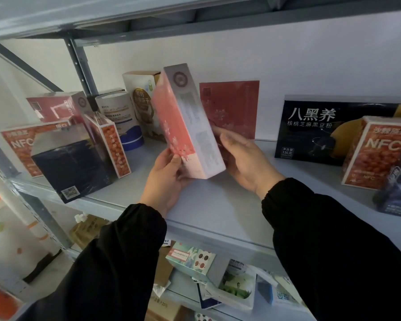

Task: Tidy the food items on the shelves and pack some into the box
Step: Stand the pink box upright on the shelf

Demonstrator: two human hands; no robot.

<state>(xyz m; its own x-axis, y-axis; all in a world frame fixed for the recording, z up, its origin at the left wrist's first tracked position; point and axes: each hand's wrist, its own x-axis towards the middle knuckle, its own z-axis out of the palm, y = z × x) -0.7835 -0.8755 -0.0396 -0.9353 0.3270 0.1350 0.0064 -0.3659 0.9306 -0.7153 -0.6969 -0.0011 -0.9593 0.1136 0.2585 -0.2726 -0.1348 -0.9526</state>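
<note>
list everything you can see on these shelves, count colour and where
pink box: 1, pink and white, tilted, lifted over mid shelf
red flat box: 1, red, upright against the back wall
black box: 1, black with white lettering, right of the red one
orange NFC boxes: 2, orange, far left and right
navy box: 1, dark blue, front left edge
white tub: 1, white with blue base, back left
lower-shelf boxes: several, mostly pale, shelf below
shelf: 1, grey, holding the boxes
left hand: 1, grips the pink box's lower corner
right hand: 1, flat fingers on its far side
sleeves: 2, black
</note>
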